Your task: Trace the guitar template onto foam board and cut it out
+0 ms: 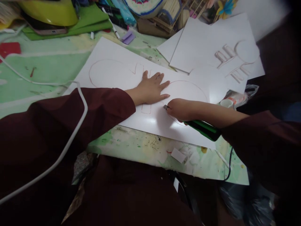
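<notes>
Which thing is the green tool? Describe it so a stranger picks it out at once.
On the green-and-white table, find the large white sheet under the spread left hand. Over the sheet's right part, the right hand grips the green tool. Its green-and-black handle and small grey tip set it apart from the flat white sheet beneath.

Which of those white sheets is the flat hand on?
The long front sheet, under the spread left hand; the other sheets lie farther back, upper right, with no hand on them.

Smooth, glossy paperboard sheet (117,75)
</notes>
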The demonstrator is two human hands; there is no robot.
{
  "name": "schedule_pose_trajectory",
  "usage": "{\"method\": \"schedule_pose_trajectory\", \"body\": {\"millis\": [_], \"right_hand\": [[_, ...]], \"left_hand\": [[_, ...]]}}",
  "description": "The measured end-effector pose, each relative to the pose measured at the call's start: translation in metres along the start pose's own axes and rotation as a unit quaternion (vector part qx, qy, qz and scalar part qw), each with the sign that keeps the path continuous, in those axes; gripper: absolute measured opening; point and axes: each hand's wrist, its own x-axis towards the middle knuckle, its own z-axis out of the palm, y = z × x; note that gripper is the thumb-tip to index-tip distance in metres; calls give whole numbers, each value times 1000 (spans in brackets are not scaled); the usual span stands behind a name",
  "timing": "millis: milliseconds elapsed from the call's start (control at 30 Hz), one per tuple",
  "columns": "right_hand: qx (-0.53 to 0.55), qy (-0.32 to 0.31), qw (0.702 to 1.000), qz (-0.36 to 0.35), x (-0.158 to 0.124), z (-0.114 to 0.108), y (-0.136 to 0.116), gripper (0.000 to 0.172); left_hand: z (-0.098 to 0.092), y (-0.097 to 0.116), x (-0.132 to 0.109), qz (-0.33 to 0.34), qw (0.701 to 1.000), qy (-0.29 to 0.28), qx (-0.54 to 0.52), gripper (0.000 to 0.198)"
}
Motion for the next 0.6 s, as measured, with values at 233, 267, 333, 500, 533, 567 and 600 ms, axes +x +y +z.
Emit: {"method": "schedule_pose_trajectory", "body": {"millis": [233,267,333,500,533,567,600], "right_hand": [[83,-71,994,22,-2,5,3,14],[87,-79,993,19,-2,4,3,17],[91,-92,992,16,-2,3,2,21],[102,-106,988,44,-2,-6,-3,28],[97,-110,988,44,-3,-7,-4,27],[92,-114,988,41,-3,-7,-5,26],[93,-110,989,39,-4,-6,-5,25]], "left_hand": [[0,-1,1,7,1000,0,-1,69],[0,-1,1,7,1000,0,-1,69],[0,-1,1,5,1000,-2,-3,69],[0,-1,1,4,1000,-6,-10,70],[0,-1,1,5,1000,-5,-11,70],[0,-1,1,7,1000,-2,-12,70],[1,-2,1,8,1000,0,-12,70]]}}
